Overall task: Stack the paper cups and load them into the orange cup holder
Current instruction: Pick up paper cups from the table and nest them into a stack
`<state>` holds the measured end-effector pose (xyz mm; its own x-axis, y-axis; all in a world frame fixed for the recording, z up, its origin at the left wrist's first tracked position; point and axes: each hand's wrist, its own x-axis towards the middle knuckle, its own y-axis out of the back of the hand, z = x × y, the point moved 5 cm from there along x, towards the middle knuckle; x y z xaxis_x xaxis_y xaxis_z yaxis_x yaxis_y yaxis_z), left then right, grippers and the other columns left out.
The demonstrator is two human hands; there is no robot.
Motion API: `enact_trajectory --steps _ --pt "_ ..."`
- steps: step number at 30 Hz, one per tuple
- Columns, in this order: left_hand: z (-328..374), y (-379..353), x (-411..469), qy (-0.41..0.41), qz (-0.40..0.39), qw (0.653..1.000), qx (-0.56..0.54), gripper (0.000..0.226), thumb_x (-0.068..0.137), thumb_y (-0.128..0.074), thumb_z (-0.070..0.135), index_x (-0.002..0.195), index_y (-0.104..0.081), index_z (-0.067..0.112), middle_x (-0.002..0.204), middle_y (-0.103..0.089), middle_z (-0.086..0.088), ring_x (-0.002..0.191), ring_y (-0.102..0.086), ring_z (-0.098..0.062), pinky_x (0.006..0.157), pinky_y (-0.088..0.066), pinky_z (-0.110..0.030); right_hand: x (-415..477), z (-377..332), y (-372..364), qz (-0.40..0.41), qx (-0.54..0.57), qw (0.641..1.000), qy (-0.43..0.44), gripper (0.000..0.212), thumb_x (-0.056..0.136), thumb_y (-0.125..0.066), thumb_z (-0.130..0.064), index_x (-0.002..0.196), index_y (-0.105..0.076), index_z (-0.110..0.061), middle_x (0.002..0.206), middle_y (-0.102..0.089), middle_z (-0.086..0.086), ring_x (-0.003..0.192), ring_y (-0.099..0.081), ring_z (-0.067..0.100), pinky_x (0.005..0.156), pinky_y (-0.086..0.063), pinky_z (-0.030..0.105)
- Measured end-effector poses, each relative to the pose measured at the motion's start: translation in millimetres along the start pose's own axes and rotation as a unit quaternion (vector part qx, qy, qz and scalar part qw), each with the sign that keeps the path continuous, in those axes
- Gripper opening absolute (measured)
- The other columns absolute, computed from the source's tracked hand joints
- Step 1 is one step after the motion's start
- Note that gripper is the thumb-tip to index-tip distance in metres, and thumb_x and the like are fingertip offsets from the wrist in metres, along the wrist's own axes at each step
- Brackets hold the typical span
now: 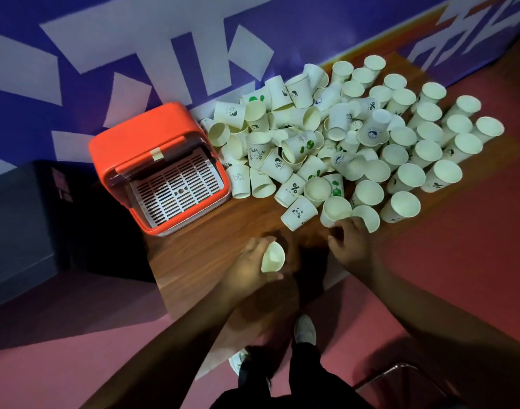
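White paper cups (340, 119) are lying heaped on the brown wooden counter (223, 228) beside the boxy orange plastic cup holder (129, 134).
The left hand (248, 264) is holding one plain white cup (273, 256) above the counter's near edge, fingers (278, 276) wrapping it. The right hand (351, 243) is touching an upright cup (337, 209) at the pile's near edge; whether its fingers are grasping is unclear. One printed cup (294, 188) is showing a black "%"; the lettering beneath is too small to read.

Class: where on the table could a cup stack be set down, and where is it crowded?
Bare wood lies between the orange cup holder, the loose cups and the left hand. Right of that, cups cover the table nearly to its edge.
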<state>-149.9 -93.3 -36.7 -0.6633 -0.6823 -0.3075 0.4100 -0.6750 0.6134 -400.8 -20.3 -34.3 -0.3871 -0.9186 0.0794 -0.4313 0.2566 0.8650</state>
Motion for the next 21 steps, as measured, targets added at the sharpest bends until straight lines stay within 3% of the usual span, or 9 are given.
enact_trajectory --steps 4,9,12,14,16,18,21 --pt "14.0 6.9 24.5 0.038 0.012 0.999 -0.009 0.091 0.075 -0.071 0.066 0.149 -0.032 0.033 0.142 -0.036 0.003 0.134 -0.030 -0.015 0.110 -0.031 -0.036 16.4 24.0 8.9 -0.005 -0.059 0.997 -0.038 0.031 0.077 -0.063 -0.016 0.101 -0.062 0.004 0.100 -0.057 0.024 0.093 -0.053 0.038 0.080 -0.050 0.050" --pt "51.4 31.6 75.0 0.023 0.073 0.996 0.036 0.054 0.091 -0.064 0.042 0.135 -0.050 0.013 0.129 -0.050 -0.009 0.126 -0.044 -0.025 0.102 -0.037 -0.034 32.6 49.5 17.9 -0.038 -0.133 0.986 -0.096 0.035 0.093 -0.048 -0.034 0.110 -0.061 -0.006 0.111 -0.056 0.017 0.104 -0.049 0.034 0.086 -0.045 0.047" --pt "81.5 17.8 109.3 -0.050 0.034 0.995 0.084 0.041 0.087 -0.070 0.029 0.123 -0.060 0.010 0.113 -0.059 -0.014 0.108 -0.057 -0.030 0.090 -0.046 -0.034 23.5 73.8 22.6 -0.023 -0.097 0.985 -0.137 0.039 0.075 -0.073 -0.028 0.100 -0.062 0.000 0.099 -0.056 0.023 0.092 -0.053 0.038 0.076 -0.047 0.041" --pt "95.7 0.0 127.1 -0.081 -0.009 0.991 0.104 0.035 0.087 -0.068 0.025 0.120 -0.062 0.014 0.105 -0.061 -0.012 0.099 -0.061 -0.030 0.083 -0.050 -0.034 15.8 79.8 25.8 -0.040 -0.090 0.983 -0.153 0.039 0.068 -0.071 -0.023 0.097 -0.063 0.001 0.097 -0.055 0.024 0.088 -0.054 0.040 0.074 -0.048 0.041" --pt "107.8 -19.5 141.9 -0.084 -0.051 0.985 0.138 0.041 0.089 -0.064 0.024 0.128 -0.059 0.015 0.113 -0.062 -0.012 0.106 -0.061 -0.029 0.088 -0.049 -0.035 11.3 88.9 25.8 -0.056 -0.100 0.983 -0.141 0.038 0.066 -0.062 -0.024 0.095 -0.066 -0.001 0.098 -0.054 0.023 0.088 -0.053 0.040 0.075 -0.049 0.041" --pt "114.1 -36.5 153.2 -0.065 -0.078 0.981 0.168 0.047 0.090 -0.061 0.024 0.136 -0.054 0.016 0.126 -0.062 -0.012 0.116 -0.059 -0.028 0.094 -0.048 -0.035 7.9 96.5 21.8 -0.071 -0.094 0.985 -0.125 0.034 0.063 -0.069 -0.019 0.094 -0.069 -0.004 0.100 -0.051 0.023 0.092 -0.052 0.041 0.078 -0.050 0.043" --pt "114.5 -57.4 164.9 -0.027 -0.113 0.975 0.187 0.041 0.091 -0.060 0.021 0.131 -0.058 0.011 0.127 -0.061 -0.014 0.117 -0.058 -0.028 0.086 -0.044 -0.028 7.1 111.1 14.3 -0.075 -0.073 0.987 -0.124 0.030 0.066 -0.065 -0.016 0.093 -0.071 -0.005 0.101 -0.051 0.025 0.091 -0.054 0.042 0.075 -0.052 0.046"
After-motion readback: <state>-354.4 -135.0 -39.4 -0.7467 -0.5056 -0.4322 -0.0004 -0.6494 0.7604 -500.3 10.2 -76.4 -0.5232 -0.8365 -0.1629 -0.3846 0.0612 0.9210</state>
